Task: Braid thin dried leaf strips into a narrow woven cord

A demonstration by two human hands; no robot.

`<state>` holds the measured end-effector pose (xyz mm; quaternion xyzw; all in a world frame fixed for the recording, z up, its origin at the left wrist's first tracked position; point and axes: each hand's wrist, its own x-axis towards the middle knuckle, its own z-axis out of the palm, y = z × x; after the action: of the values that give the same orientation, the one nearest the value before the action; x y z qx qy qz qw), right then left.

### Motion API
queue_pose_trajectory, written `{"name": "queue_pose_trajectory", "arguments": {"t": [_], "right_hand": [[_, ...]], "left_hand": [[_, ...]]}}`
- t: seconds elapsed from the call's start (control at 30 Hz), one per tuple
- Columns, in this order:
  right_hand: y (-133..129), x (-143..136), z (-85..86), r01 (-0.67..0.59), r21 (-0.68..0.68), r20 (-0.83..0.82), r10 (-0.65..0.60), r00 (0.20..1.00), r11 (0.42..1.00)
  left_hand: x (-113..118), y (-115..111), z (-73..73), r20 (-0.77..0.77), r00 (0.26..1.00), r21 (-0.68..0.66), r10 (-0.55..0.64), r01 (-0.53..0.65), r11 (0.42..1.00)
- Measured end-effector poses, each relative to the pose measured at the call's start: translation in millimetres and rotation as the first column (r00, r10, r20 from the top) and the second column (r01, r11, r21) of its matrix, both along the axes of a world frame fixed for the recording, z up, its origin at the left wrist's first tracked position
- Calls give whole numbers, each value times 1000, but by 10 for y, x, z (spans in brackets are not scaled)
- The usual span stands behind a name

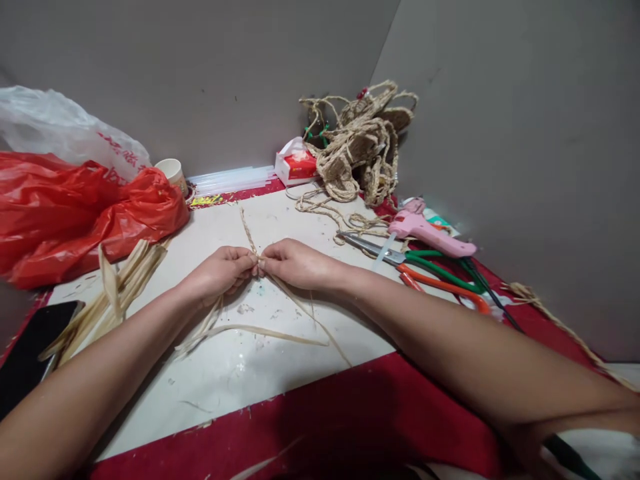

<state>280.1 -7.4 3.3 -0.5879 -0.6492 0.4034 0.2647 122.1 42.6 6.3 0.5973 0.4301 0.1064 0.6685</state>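
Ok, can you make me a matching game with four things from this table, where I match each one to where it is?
1. Pink glue gun
2. Red plastic bag
3. Short braid
4. Tissue box

A. Against the back wall, beside the tangled rope
B. Stretching away from the pinched fingers of both hands
C. On the right side, by the scissors
D. On the left side, next to the white paper cup

Right pairs: 1-C, 2-D, 3-B, 4-A
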Motion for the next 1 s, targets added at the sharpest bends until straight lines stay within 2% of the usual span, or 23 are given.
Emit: {"name": "queue_pose_trajectory", "arguments": {"t": [0.13, 0.23, 0.3, 0.37, 0.47, 0.53, 0.57, 0.63, 0.7, 0.73, 0.77, 0.8, 0.83, 0.9, 0.93, 1.0], "right_hand": [[-7, 22, 99, 29, 85, 206, -46, 977, 996], [-27, 1, 111, 28, 92, 198, -46, 979, 995], [-59, -39, 83, 33, 100, 163, -49, 985, 994], [-108, -95, 43, 10, 135, 194, -36, 980, 991], [-212, -200, 18, -55, 200, 393, -29, 919, 978], [-302, -268, 60, -101, 184, 525, -11, 851, 978], [-351, -292, 103, -136, 157, 567, 24, 824, 978], [-440, -302, 232, -271, 66, 582, 184, 792, 960], [-487, -243, 383, -425, -15, 493, 376, 785, 905], [-483, -190, 450, -456, -16, 417, 420, 806, 890], [-457, -128, 499, -431, 23, 336, 400, 853, 902], [-411, -65, 525, -339, 94, 254, 306, 917, 936], [-349, -7, 523, -187, 181, 170, 157, 973, 965], [-199, 69, 438, 108, 297, 5, -115, 993, 949], [-126, 82, 365, 168, 277, -64, -156, 986, 946], [-9, 67, 201, 115, 73, -185, -99, 978, 991]], "left_hand": [[6, -17, -38, 25, 999, 37, 19, -20, 999], [14, -48, -59, 75, 996, 66, 52, -57, 996], [15, -71, -65, 116, 990, 46, 79, -85, 995], [13, -91, -64, 148, 984, 1, 101, -102, 995], [10, -113, -53, 182, 974, -67, 134, -124, 990], [12, -123, -45, 210, 966, -85, 151, -136, 987], [13, -126, -40, 219, 963, -88, 156, -140, 986], [14, -130, -30, 220, 962, -97, 159, -141, 985], [11, -131, -18, 229, 960, -124, 158, -132, 983], [8, -130, -12, 248, 956, -136, 157, -126, 983], [3, -128, -8, 269, 950, -142, 157, -122, 982], [-2, -125, -6, 286, 946, -143, 152, -115, 983], [-6, -121, -7, 297, 944, -141, 143, -104, 984], [-12, -110, -16, 303, 946, -139, 116, -76, 987], [-13, -104, -22, 301, 948, -140, 99, -59, 988], [-10, -93, -31, 295, 953, -134, 68, -29, 991]]}}
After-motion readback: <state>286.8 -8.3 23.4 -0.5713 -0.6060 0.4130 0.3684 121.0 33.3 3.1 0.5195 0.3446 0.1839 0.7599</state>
